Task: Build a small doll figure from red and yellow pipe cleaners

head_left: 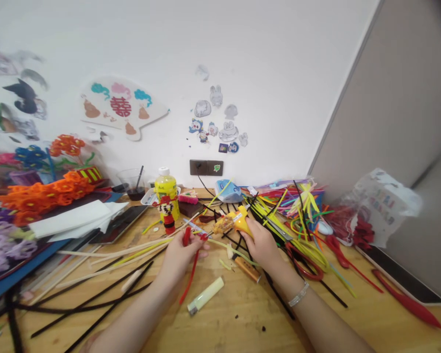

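My left hand (182, 251) is closed on a red pipe cleaner (189, 274) whose free end trails down toward me over the wooden table (242, 318). My right hand (261, 243) grips a yellow glue gun (238, 221), its nozzle pointing left toward the left hand. A yellowish fuzzy piece (223, 224) sits at the nozzle between both hands. A pale lighter (206, 295) lies on the table just in front of my hands.
Loose pipe cleaners (297, 211) in many colours are piled at right, with black ones (95, 304) across the left foreground. A yellow bottle (166, 192), small red figure (167, 215), orange flowers (47, 193), tablet (119, 223), red scissors (338, 252) and plastic bag (378, 206) surround the work spot.
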Tool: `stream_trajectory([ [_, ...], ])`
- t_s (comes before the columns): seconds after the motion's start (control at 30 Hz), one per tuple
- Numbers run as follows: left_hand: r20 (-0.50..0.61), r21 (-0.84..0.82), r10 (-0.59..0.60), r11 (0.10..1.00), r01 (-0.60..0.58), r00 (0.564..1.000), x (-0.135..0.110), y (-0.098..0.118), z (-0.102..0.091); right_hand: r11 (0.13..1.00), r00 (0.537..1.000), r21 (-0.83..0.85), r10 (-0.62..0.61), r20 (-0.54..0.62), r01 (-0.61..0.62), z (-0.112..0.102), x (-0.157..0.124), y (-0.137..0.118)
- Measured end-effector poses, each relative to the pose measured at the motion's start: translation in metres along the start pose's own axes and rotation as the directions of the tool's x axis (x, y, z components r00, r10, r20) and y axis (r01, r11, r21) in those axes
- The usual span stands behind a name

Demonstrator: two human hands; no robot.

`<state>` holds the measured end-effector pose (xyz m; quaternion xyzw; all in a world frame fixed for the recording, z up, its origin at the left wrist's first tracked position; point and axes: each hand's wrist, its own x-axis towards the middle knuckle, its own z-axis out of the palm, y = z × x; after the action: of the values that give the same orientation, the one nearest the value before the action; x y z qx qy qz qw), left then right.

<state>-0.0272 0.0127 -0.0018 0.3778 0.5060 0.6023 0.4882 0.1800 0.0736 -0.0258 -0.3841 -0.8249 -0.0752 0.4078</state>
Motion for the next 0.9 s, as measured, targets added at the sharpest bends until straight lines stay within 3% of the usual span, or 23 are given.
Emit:
stream_trajectory([
  [0.4, -0.015, -0.053, -0.004, 0.999, 0.003, 1.0, -0.001, 0.007, 0.002, 0.99, 1.0, -0.138, -0.018, 0.003, 0.018, -0.003, 0.003, 0.007],
  [0.5, 0.013, -0.045, -0.003, 0.999, 0.003, 1.0, -0.004, 0.012, 0.003, 0.969, 0.99, -0.203, 0.133, -0.056, -0.142, 0.0, 0.004, 0.023],
  [0.6, 0.066, -0.025, -0.011, 1.0, 0.013, 0.998, -0.007, 0.014, 0.005, 0.913, 0.933, -0.205, 0.328, -0.15, -0.354, 0.004, 0.0, 0.049],
  [0.73, 0.124, -0.021, -0.012, 1.0, 0.015, 0.992, -0.013, 0.015, 0.009, 0.887, 0.889, -0.156, 0.394, -0.234, -0.434, 0.003, -0.007, 0.074],
  [0.8, 0.129, -0.027, -0.005, 1.0, 0.009, 0.992, -0.015, 0.017, 0.012, 0.894, 0.892, -0.152, 0.379, -0.245, -0.421, -0.001, -0.005, 0.069],
  [0.9, 0.127, -0.048, 0.006, 0.999, 0.0, 0.992, -0.017, 0.019, 0.015, 0.941, 0.932, -0.072, 0.313, -0.183, -0.331, -0.007, 0.004, 0.036],
])
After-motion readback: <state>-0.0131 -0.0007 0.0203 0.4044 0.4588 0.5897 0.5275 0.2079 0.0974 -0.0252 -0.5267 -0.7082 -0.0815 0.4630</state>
